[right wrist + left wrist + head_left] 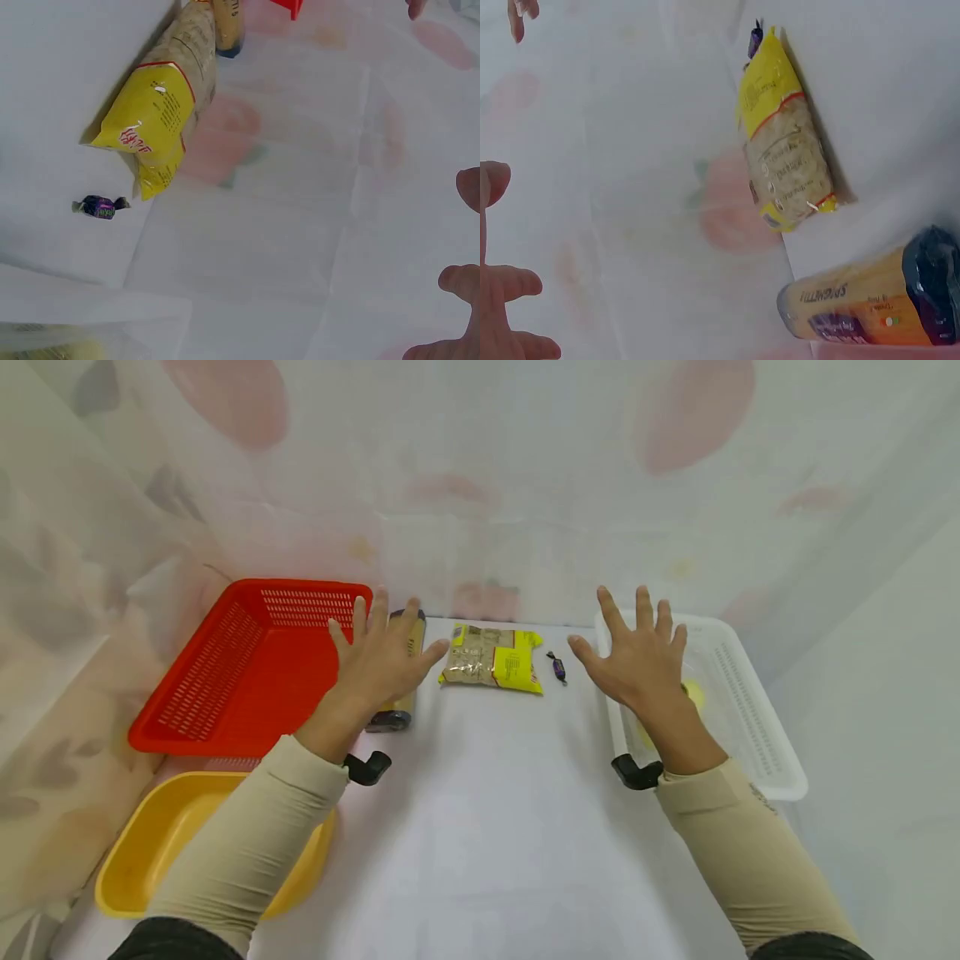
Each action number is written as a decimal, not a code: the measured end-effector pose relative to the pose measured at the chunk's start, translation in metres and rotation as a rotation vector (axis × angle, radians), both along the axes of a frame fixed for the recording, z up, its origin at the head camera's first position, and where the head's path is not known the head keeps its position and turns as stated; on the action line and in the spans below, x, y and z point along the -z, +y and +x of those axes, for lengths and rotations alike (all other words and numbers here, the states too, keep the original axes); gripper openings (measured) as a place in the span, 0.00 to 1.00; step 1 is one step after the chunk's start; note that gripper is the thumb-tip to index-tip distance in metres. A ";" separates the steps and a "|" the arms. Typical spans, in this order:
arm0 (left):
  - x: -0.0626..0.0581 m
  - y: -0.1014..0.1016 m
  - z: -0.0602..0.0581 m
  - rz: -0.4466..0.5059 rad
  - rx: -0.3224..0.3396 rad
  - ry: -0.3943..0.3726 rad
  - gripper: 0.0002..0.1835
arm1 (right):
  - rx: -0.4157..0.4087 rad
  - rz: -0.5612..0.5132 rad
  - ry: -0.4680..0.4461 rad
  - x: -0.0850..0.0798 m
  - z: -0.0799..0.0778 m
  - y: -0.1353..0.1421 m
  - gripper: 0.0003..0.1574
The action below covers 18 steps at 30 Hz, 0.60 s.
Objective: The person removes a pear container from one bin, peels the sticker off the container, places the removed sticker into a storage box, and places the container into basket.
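Observation:
My left hand [382, 662] is spread, fingers straight and apart, over the gap between the red basket and a pack of spaghetti [862, 300]. Likewise spread and holding nothing, my right hand [636, 662] hovers at the left side of the white basket. Between the hands, toward the back of the table, lies a yellow and clear bag [495, 658] of pale dry food. Just right of it is a small purple wrapped candy [557, 668]. In the head view my left hand partly covers the spaghetti, whose dark end shows below the wrist.
A red basket [180, 710] stands at the back left, a yellow basin [112, 893] in front of it, partly under my left sleeve. The white basket [757, 710] at the right holds something yellow [694, 695]. A patterned curtain [525, 468] hangs behind the table.

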<state>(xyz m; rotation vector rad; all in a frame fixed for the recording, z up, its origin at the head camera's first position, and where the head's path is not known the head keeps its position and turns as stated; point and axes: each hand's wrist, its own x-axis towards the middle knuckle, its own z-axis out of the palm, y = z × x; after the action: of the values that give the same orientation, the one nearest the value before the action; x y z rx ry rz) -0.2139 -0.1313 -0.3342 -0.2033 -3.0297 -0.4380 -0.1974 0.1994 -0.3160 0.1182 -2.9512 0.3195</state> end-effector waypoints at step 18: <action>0.006 0.033 0.019 0.039 0.047 0.015 0.45 | -0.012 -0.042 0.050 -0.015 0.018 0.014 0.49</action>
<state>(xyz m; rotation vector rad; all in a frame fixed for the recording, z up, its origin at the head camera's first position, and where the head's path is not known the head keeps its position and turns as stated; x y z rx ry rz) -0.1947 -0.0985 -0.3407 -0.2745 -3.0044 -0.4971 -0.1795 0.2130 -0.3009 0.1361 -2.8940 0.3737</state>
